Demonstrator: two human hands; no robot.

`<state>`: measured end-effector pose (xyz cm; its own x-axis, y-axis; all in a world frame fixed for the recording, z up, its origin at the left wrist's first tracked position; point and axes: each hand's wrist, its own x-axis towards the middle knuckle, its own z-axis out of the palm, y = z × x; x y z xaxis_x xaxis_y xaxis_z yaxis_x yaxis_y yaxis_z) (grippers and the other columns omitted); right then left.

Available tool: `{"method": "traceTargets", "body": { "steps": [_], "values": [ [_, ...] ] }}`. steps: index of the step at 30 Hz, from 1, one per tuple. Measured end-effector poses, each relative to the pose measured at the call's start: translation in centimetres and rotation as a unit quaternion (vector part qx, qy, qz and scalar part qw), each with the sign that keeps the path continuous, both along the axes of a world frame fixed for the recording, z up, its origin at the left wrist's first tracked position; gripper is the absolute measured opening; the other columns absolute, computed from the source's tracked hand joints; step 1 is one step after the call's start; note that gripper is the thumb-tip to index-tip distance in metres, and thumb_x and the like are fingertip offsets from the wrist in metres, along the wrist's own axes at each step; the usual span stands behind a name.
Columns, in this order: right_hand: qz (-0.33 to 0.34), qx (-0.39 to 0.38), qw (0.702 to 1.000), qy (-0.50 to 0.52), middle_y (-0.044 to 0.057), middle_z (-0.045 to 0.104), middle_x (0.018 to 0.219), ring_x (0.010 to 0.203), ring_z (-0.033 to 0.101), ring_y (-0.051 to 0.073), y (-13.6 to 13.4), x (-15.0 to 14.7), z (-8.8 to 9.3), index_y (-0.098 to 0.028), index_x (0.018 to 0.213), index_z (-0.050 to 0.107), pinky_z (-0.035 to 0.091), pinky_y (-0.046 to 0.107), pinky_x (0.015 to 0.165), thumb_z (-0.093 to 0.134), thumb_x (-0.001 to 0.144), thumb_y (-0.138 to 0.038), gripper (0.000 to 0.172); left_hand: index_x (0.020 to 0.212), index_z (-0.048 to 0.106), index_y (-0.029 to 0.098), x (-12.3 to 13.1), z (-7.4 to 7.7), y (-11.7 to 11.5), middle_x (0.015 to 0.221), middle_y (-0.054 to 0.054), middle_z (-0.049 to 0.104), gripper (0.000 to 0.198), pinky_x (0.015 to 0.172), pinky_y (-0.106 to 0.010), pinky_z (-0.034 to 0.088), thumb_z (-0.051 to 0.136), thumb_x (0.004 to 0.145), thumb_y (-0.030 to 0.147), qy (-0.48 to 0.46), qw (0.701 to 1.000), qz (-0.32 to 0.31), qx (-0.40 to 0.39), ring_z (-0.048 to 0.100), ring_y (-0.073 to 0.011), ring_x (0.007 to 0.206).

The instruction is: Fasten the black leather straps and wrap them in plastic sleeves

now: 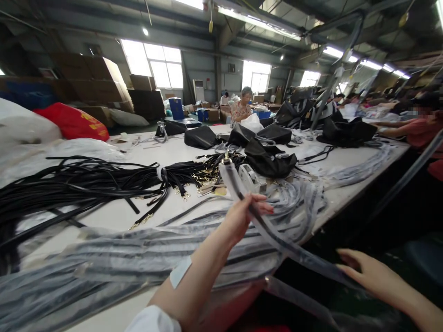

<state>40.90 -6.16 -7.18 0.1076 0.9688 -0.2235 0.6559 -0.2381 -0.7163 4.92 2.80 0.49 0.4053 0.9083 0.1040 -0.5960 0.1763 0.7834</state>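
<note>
My left hand (246,213) is raised over the table edge, its fingers pinched on a black strap in a clear plastic sleeve (242,196). That strap runs from a metal clasp at its top down to my right hand (363,272), which lies under its lower end with fingers stretched out, touching it. Beneath my left arm lies a pile of several sleeved straps (138,253). A bundle of bare black straps (86,184) with gold clasps lies further left.
The long white table (145,159) carries black bags (270,159), a red bag (72,122) and white plastic at left. A tape dispenser (251,177) stands behind the strap. People sit at the far end and right side. Cardboard boxes stand at back left.
</note>
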Motion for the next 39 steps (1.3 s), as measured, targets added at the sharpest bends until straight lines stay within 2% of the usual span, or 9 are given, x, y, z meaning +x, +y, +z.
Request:
{"method": "traceTargets", "body": {
  "steps": [2, 4, 7, 9, 13, 20, 24, 35, 39],
  "values": [
    [0.028, 0.122, 0.992, 0.029, 0.014, 0.070, 0.116, 0.121, 0.058, 0.034, 0.5, -5.4, 2.3, -0.024, 0.110, 0.068, 0.046, 0.047, 0.102, 0.068, 0.076, -0.057, 0.047, 0.104, 0.070, 0.011, 1.7, -1.1, -1.7, 0.096, -0.013, 0.074, 0.050, 0.090, -0.037, 0.049, 0.054, 0.090, 0.056, 0.067, 0.994, -0.073, 0.045, 0.068, -0.0252, 0.095],
    [0.100, 0.153, 0.972, 0.147, 0.013, 0.063, 0.130, 0.124, 0.056, 0.031, 0.4, -11.0, 3.4, -0.023, 0.131, 0.057, 0.043, 0.046, 0.105, 0.060, 0.085, -0.056, 0.056, 0.108, 0.072, 0.013, 2.7, -1.7, -3.1, 0.108, -0.012, 0.071, 0.053, 0.096, -0.037, 0.046, 0.050, 0.091, 0.058, 0.126, 0.980, -0.117, 0.101, 0.064, -0.0254, 0.105],
    [0.132, 0.113, 0.948, 0.265, 0.008, 0.071, 0.085, 0.074, 0.067, 0.021, -0.5, -16.5, 2.7, -0.017, 0.123, 0.061, 0.055, 0.032, 0.069, 0.052, 0.091, -0.058, 0.053, 0.117, 0.069, 0.017, 3.2, -2.1, -4.0, 0.115, -0.010, 0.069, 0.053, 0.096, -0.036, 0.046, 0.054, 0.088, 0.059, 0.180, 0.969, -0.120, 0.122, 0.063, -0.0254, 0.107],
    [0.110, 0.084, 0.947, 0.291, -0.001, 0.059, 0.058, 0.045, 0.050, 0.012, -1.0, -17.6, 1.5, -0.016, 0.115, 0.065, 0.041, 0.023, 0.045, 0.049, 0.092, -0.060, 0.052, 0.121, 0.068, 0.017, 3.1, -2.2, -3.8, 0.115, -0.010, 0.069, 0.054, 0.094, -0.036, 0.047, 0.058, 0.086, 0.058, 0.187, 0.972, -0.102, 0.102, 0.063, -0.0255, 0.107],
    [0.083, 0.078, 0.949, 0.293, -0.005, 0.049, 0.050, 0.041, 0.039, 0.009, -1.8, -16.5, 0.2, -0.016, 0.105, 0.069, 0.029, 0.021, 0.041, 0.054, 0.087, -0.064, 0.054, 0.111, 0.072, 0.014, 2.3, -2.1, -2.4, 0.107, -0.011, 0.071, 0.051, 0.090, -0.032, 0.047, 0.057, 0.087, 0.057, 0.154, 0.981, -0.076, 0.094, 0.064, -0.0229, 0.101],
    [0.022, 0.052, 0.966, 0.252, -0.006, 0.044, 0.046, 0.040, 0.031, 0.008, -3.2, -15.4, 1.2, -0.017, 0.097, 0.070, 0.021, 0.022, 0.043, 0.055, 0.084, -0.067, 0.053, 0.087, 0.073, 0.010, -0.1, -1.1, 0.1, 0.062, 0.001, 0.056, 0.047, 0.055, -0.022, 0.035, 0.069, 0.077, 0.056, 0.293, 0.942, 0.031, 0.162, 0.045, -0.0087, 0.057],
    [0.028, 0.075, 0.972, 0.221, -0.004, 0.044, 0.045, 0.044, 0.036, 0.010, -3.4, -14.5, 1.4, -0.017, 0.081, 0.069, 0.030, 0.024, 0.046, 0.055, 0.084, -0.067, 0.052, 0.080, 0.069, 0.011, -1.9, -0.4, 1.1, 0.060, 0.003, 0.053, 0.044, 0.051, -0.019, 0.031, 0.076, 0.070, 0.052, 0.312, 0.936, 0.040, 0.156, 0.043, -0.0064, 0.054],
    [-0.026, 0.130, 0.977, 0.165, -0.003, 0.048, 0.049, 0.048, 0.045, 0.012, -4.2, -10.9, 2.5, -0.018, 0.082, 0.072, 0.037, 0.021, 0.045, 0.065, 0.080, -0.058, 0.040, 0.076, 0.066, 0.012, -4.0, -0.5, 2.8, 0.067, -0.005, 0.068, 0.049, 0.058, -0.026, 0.053, 0.070, 0.073, 0.061, 0.316, 0.918, -0.208, 0.122, 0.064, -0.0143, 0.057],
    [0.001, 0.130, 0.983, 0.129, -0.003, 0.049, 0.049, 0.047, 0.047, 0.012, -4.5, -9.7, 2.6, -0.019, 0.077, 0.071, 0.039, 0.021, 0.045, 0.067, 0.079, -0.055, 0.037, 0.093, 0.070, 0.010, -5.1, -0.7, 3.1, 0.080, -0.013, 0.074, 0.073, 0.065, -0.035, 0.054, 0.052, 0.075, 0.078, 0.217, 0.905, -0.359, 0.077, 0.070, -0.0239, 0.068]
  ]
}}
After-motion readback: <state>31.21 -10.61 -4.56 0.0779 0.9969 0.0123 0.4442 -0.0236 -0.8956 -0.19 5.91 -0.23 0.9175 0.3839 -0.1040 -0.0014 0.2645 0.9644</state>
